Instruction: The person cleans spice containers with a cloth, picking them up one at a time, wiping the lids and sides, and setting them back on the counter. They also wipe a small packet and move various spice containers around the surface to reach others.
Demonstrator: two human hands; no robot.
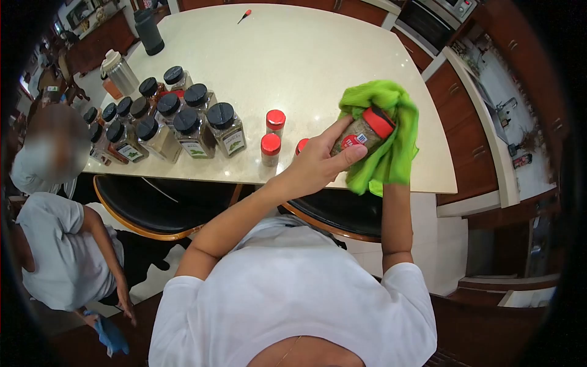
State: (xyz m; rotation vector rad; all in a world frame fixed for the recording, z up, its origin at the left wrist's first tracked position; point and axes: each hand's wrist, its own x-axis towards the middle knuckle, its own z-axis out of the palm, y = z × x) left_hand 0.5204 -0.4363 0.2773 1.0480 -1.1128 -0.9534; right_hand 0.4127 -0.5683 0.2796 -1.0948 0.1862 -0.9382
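My left hand (317, 158) grips a spice jar (356, 136) with a red and black lid, its thumb across the label. The jar is tilted, lid toward the upper right. A bright green cloth (405, 113) wraps behind and beside the lid end. My right forearm (397, 214) runs up into this cloth, which covers my right hand and its fingers. Near my left hand, two small red-capped jars, a back one (276, 120) and a front one (270, 150), stand upright on the table. Another red cap (301, 145) shows partly behind my left hand.
Several black-lidded spice jars (194, 134) crowd the left of the pale table (330, 49). Behind them are a metal bottle (121, 74) and a dark bottle (148, 33). A small red-handled tool (245, 16) lies far back. Black chairs (156, 199) touch the near edge. Another person (64, 251) holds a blue cloth (110, 336).
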